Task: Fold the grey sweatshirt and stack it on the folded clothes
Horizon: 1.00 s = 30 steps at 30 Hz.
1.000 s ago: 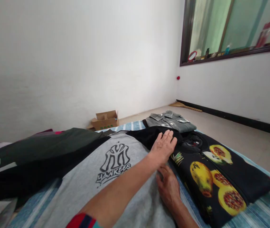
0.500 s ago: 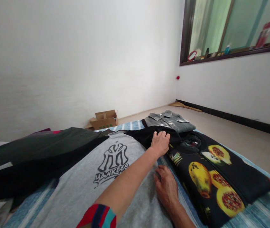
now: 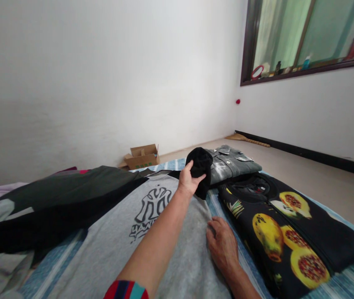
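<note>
My left hand (image 3: 189,180) is raised at the far end of a grey Yankees T-shirt (image 3: 183,257), gripping a bunched black cloth garment (image 3: 200,166). My right hand (image 3: 222,245) lies with its fingers curled on the T-shirt's edge, holding nothing. To its right is a folded black shirt with a yellow papaya print (image 3: 289,232). Beyond the black cloth sits a folded grey denim shirt (image 3: 234,164). A dark green and black garment (image 3: 71,191) lies left of the T-shirt.
All the clothes lie on a blue striped mat (image 3: 216,203) on the floor. A cardboard box (image 3: 142,157) stands by the far wall. A broom (image 3: 248,140) lies along the right wall, below a dark-framed window (image 3: 304,37).
My left hand has closed on the black cloth, which lay flat before, and lifted it into a bunch. My right hand has barely moved.
</note>
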### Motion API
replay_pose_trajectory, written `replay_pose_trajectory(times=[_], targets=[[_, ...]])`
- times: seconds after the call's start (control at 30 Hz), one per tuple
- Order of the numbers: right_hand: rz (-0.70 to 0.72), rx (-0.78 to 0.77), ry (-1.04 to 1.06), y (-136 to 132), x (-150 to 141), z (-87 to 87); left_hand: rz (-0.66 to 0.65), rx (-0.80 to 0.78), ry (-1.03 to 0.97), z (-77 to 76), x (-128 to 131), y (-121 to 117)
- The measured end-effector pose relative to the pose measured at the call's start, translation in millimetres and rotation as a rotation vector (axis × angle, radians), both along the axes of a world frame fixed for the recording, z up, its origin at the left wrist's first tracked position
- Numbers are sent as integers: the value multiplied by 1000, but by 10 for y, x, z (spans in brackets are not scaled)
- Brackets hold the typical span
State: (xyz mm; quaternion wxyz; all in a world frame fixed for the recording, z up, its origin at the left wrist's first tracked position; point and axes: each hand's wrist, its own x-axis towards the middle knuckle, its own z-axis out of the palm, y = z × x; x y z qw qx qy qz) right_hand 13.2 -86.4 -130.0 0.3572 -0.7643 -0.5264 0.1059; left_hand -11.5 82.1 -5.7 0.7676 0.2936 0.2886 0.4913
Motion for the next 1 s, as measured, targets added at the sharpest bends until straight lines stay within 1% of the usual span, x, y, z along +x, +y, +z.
replay_pose_trajectory(times=[0.1,0.2,0.3,0.43,0.53,0.67,0.73,0.87,0.93,1.0], targets=[[-3,-11,-5,-9,3,-15,21,-83,-88,-59,-236,0],[-2,-15,-12,-16,5,-37,116,-114,-153,-117,-494,0],[-1,-5,-14,-18,4,-51,220,-111,-212,-135,-780,-3],[-2,32,-6,-24,-1,-56,299,-65,-214,-136,-1182,-84],[-11,77,25,-23,-5,-69,354,-88,-125,-173,-1464,-198],[-56,109,99,-2,-10,-97,429,-214,114,-281,-1759,-323],[-70,99,134,7,-9,-94,397,-283,233,-342,-1862,-353],[-84,22,156,-5,9,-23,243,-365,450,-430,-1966,-357],[-86,-41,138,-21,26,33,210,-350,548,-431,-1965,-340],[-84,-117,102,-35,46,85,216,-286,593,-379,-1941,-316]])
